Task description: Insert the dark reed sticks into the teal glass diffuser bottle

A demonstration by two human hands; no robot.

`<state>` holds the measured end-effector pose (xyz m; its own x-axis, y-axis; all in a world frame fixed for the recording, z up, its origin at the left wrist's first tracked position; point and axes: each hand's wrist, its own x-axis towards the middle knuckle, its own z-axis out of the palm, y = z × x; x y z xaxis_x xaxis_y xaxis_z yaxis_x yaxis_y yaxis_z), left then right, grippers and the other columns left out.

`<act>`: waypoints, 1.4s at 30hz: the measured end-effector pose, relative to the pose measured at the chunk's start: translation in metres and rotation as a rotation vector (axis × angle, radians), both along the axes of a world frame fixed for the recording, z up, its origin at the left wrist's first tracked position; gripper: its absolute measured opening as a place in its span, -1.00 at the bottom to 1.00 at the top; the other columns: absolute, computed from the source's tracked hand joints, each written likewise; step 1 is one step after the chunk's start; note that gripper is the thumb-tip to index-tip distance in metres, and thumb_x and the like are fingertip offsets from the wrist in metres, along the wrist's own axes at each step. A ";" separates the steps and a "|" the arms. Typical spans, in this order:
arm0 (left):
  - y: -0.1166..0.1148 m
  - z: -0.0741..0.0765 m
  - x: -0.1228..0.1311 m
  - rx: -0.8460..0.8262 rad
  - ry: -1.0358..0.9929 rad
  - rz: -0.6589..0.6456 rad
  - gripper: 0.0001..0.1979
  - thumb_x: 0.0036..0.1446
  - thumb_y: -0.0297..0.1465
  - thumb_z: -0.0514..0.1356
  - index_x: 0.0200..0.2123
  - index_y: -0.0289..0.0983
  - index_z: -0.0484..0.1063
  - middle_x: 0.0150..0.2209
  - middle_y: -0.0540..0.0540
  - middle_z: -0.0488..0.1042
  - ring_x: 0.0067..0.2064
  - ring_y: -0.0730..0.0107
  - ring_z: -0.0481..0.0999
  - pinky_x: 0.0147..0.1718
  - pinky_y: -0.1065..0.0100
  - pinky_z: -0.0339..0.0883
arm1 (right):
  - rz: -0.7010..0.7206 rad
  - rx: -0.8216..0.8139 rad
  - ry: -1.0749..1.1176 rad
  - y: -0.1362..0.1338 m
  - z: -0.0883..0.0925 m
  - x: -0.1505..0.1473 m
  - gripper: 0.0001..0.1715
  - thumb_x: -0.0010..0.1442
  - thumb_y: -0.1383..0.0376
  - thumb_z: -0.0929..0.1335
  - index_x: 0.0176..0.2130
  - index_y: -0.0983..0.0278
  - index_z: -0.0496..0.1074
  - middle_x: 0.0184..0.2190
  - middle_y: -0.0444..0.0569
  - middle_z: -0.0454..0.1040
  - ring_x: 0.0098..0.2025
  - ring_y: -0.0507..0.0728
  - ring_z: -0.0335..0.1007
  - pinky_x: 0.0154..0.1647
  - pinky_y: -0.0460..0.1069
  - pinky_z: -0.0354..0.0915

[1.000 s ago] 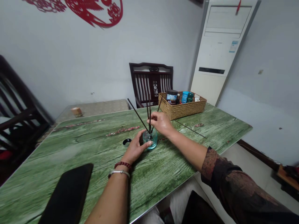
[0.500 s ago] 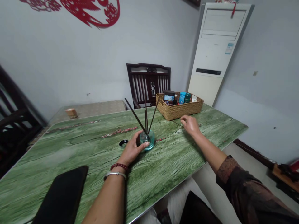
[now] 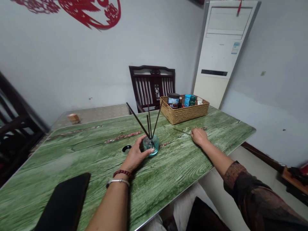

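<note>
Wrapping curled fingers low around a fragile glass bottle [image 3: 151,146], left hand [image 3: 136,156] steadies it; right hand [image 3: 199,136], fingers together, rests at three o'clock beside a thin reed [image 3: 182,131].

The glass bottle [image 3: 151,145] has a pale blue-green colour, and the thin sticks [image 3: 138,120] in it are dark brown. The surface [image 3: 168,173] is green with white wood-grain lines and small pink flower branches. At one o'clock from the bottle, the woven basket [image 3: 184,114] is light tan; at eleven o'clock, the paper-cut [image 3: 89,12] on the wall [image 3: 60,64] is red. At four o'clock, the sleeve [image 3: 250,195] is dark with a brownish red pattern
</note>
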<state>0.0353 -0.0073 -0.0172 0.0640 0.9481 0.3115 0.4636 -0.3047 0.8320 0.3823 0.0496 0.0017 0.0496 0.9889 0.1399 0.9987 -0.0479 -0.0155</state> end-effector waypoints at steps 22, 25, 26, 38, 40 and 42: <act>-0.004 0.002 0.003 0.027 -0.009 -0.007 -0.24 -0.05 -0.01 0.39 0.17 -0.22 0.34 0.12 -0.26 0.55 0.14 -0.09 0.56 0.22 -0.10 0.37 | 0.701 0.298 1.594 -0.024 0.089 -0.128 -0.65 0.11 0.09 0.49 -0.27 0.17 0.32 -0.39 -0.19 0.52 -0.43 0.03 0.49 -0.39 -0.05 0.53; -0.004 0.001 0.003 0.029 -0.038 -0.025 -0.25 -0.06 -0.03 0.40 0.15 -0.21 0.35 0.09 -0.23 0.57 0.11 -0.07 0.58 0.20 -0.11 0.38 | 0.699 0.317 1.533 -0.016 0.090 -0.143 -0.73 0.14 0.15 0.46 -0.29 0.17 0.30 -0.40 -0.21 0.46 -0.43 0.04 0.47 -0.40 -0.05 0.50; -0.004 0.001 0.003 0.030 -0.042 -0.025 -0.26 -0.07 -0.04 0.41 0.15 -0.21 0.36 0.08 -0.23 0.58 0.10 -0.07 0.58 0.19 -0.11 0.38 | 0.694 0.315 1.508 -0.014 0.090 -0.147 -0.76 0.14 0.18 0.44 -0.30 0.17 0.31 -0.41 -0.22 0.45 -0.43 0.04 0.46 -0.41 -0.05 0.49; -0.001 -0.003 0.001 0.057 -0.016 -0.023 -0.26 -0.07 -0.08 0.42 0.15 -0.23 0.35 0.07 -0.21 0.56 0.10 -0.07 0.56 0.18 -0.10 0.38 | 0.637 0.309 1.069 -0.018 0.087 -0.167 -0.87 0.16 0.38 0.46 -0.36 0.22 0.43 -0.47 -0.21 0.48 -0.35 0.06 0.49 -0.23 -0.04 0.39; 0.000 -0.004 0.000 0.057 -0.010 -0.018 -0.26 -0.07 -0.09 0.42 0.15 -0.23 0.35 0.07 -0.22 0.56 0.10 -0.07 0.56 0.18 -0.10 0.38 | 0.632 0.308 0.992 -0.019 0.082 -0.170 -0.88 0.16 0.40 0.47 -0.36 0.24 0.45 -0.46 -0.20 0.50 -0.35 0.06 0.48 -0.22 -0.05 0.36; 0.000 -0.005 0.000 0.058 -0.008 -0.017 -0.26 -0.07 -0.09 0.42 0.15 -0.23 0.35 0.07 -0.21 0.56 0.10 -0.06 0.56 0.19 -0.10 0.37 | 0.630 0.300 0.926 -0.020 0.078 -0.173 -0.89 0.16 0.40 0.47 -0.35 0.25 0.48 -0.44 -0.19 0.53 -0.34 0.05 0.49 -0.20 -0.05 0.34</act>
<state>0.0351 -0.0068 -0.0220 0.0768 0.9274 0.3662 0.4512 -0.3598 0.8167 0.2092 0.0297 0.0792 -0.2335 0.8082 0.5407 0.4445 0.5832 -0.6799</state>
